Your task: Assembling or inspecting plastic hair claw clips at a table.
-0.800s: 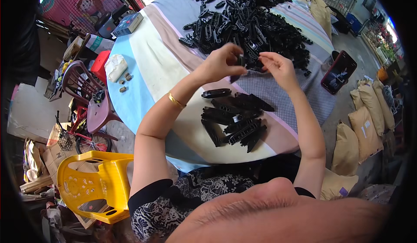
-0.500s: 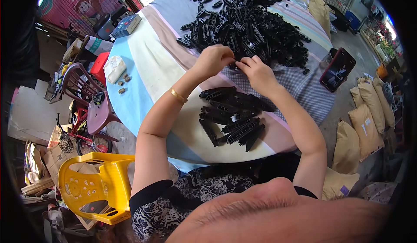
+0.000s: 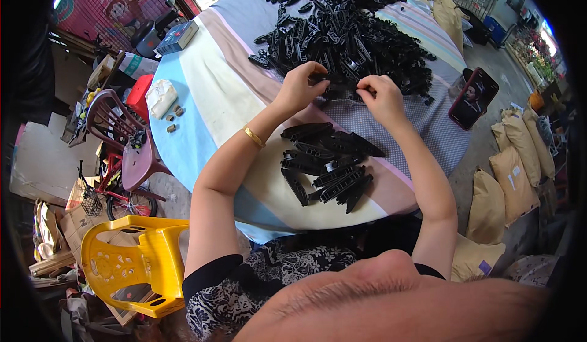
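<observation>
A large heap of black plastic parts (image 3: 330, 33), many of them long and slotted, covers the far middle of the table. At its near edge my left hand (image 3: 301, 86) is closed, thumb and fingers pinching a dark plastic part (image 3: 333, 78) that blends into the heap behind. To its right, my right hand (image 3: 384, 97) has its fingertips pinched together beside the heap's small pieces. What sits in that pinch is too small to make out. Nearer to me lies a smaller pile of long black plastic pieces (image 3: 327, 161), with a small whitish bit on top.
The round table has a striped cloth (image 3: 211, 91). A phone (image 3: 474, 99) leans against a cup (image 3: 460, 82) at the right edge. A white bag (image 3: 161, 97) and a box (image 3: 177, 37) lie on the left. A yellow chair (image 3: 131, 262) and brown sacks (image 3: 513, 177) stand around.
My hands have moved apart: the right one shifted right, away from the left, which stays near the same spot. The picture on the phone screen changed.
</observation>
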Demonstrator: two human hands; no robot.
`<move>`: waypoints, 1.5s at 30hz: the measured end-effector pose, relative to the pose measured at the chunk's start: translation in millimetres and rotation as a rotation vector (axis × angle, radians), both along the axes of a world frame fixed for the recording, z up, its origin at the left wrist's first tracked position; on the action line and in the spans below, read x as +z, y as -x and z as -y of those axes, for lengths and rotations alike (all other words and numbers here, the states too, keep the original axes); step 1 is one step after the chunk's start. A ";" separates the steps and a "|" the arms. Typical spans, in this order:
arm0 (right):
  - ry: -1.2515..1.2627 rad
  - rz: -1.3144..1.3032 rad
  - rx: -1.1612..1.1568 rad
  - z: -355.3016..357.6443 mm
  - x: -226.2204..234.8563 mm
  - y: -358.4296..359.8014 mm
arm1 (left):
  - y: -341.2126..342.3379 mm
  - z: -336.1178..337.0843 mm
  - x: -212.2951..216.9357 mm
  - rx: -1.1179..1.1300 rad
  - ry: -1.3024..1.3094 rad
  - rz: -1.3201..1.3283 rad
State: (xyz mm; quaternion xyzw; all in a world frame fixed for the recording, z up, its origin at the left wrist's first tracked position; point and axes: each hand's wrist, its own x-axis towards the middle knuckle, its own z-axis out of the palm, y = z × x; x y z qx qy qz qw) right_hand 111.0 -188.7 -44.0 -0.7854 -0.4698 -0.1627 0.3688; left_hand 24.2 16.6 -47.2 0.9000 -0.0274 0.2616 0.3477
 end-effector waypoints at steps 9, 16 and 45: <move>-0.107 -0.260 0.072 2.0 4.6 5.8 | 8.3 28.4 4.7 -0.288 0.678 -0.220; -0.246 0.025 0.068 -3.4 -2.9 -4.0 | 8.4 31.3 2.2 -0.390 0.874 -0.236; -0.140 -0.778 0.336 0.9 7.3 10.9 | 18.7 38.2 19.2 -0.304 0.941 -0.160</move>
